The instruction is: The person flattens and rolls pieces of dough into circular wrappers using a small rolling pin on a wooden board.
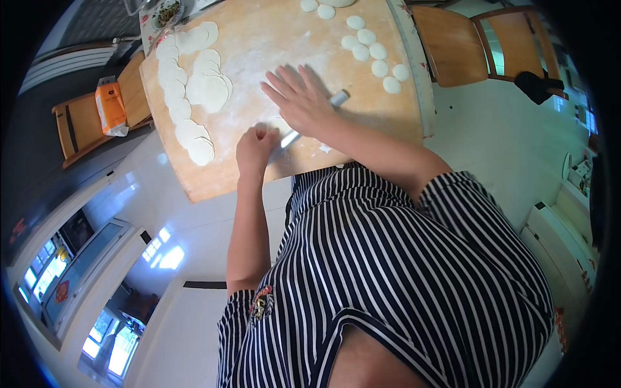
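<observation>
My right hand lies palm down across a slim rolling pin, its fingers stretched out and spread. The pin slants over the floured wooden board, with both ends showing past the hand. Close to the pin's lower end, my left hand is closed in a pinch at the edge of a dough wrapper, mostly hidden between the hands. Left of my hands, rolled wrappers lie overlapped in a pile, beside a long overlapping row of wrappers.
Several small flattened dough pieces sit at the board's upper right. A bowl of chopped food stands at the far left corner. Wooden chairs flank the table, the left chair carrying an orange packet, the right chair standing close to the edge.
</observation>
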{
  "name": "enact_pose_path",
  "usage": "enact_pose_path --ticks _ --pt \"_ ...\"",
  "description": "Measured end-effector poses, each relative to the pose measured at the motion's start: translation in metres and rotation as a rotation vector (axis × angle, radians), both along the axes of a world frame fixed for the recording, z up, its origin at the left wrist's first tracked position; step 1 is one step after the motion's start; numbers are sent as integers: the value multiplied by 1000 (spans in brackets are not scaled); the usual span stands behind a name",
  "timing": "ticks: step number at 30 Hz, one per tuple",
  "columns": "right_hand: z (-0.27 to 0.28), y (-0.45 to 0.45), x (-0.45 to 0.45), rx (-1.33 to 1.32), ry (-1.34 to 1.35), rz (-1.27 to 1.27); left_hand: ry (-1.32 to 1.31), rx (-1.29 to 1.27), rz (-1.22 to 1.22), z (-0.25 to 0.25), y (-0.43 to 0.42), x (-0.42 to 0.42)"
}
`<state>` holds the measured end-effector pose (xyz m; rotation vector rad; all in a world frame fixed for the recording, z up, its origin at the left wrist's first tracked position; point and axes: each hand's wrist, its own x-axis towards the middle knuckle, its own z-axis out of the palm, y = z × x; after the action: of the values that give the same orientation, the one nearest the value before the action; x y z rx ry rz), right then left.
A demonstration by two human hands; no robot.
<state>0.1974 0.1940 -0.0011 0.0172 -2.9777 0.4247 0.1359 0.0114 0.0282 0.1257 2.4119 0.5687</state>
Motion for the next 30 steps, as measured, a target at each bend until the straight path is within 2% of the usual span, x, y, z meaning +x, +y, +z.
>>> enact_pose_path --ticks 2,4,6,7,9,10,12,13,14,16,18,20,22,24,26,28,29,30 --pt "-1 -2 -17 -27 -20 -100 225 -32 -270 -15 0 -10" --pt "-1 -2 7 6 1 -99 281 16 -283 -18 -7 -9" --pt "3 -2 53 -53 -111 -10 205 28 -29 -19 -22 1" --pt "2 -2 66 -55 -113 -11 203 27 -30 -21 -33 6" --pt "5 2 80 51 -124 65 -81 272 312 -22 -50 12" --pt "6 1 75 46 -131 66 -88 266 314 -25 -55 10" --pt "5 -3 40 26 -5 40 -90 104 64 -29 -61 2" --pt "4 -9 20 -57 16 8 20 52 5 4 -35 1" --pt "2 -13 1 -59 18 10 23 50 7 2 -33 -3" --pt "-3 -17 -24 -26 50 -73 209 -41 -142 -12 -23 -15" --pt "-4 -18 -16 3 46 -78 296 -51 -186 -14 -28 -15" --pt "-1 -14 28 -19 -3 13 180 -19 81 -8 -38 -7" --pt "-4 -15 60 18 4 44 194 42 141 -22 -69 -1" --pt "-4 -13 69 14 1 103 -358 340 424 -23 -85 3" --pt "3 -17 41 102 -26 100 -311 302 372 -9 -72 5" --pt "5 -23 2 -53 25 57 -36 -54 115 3 -46 -2" --pt "3 -27 -15 18 10 32 105 -33 60 -7 -42 -1" --pt "3 -28 -15 17 11 42 106 -36 70 -9 -38 3"
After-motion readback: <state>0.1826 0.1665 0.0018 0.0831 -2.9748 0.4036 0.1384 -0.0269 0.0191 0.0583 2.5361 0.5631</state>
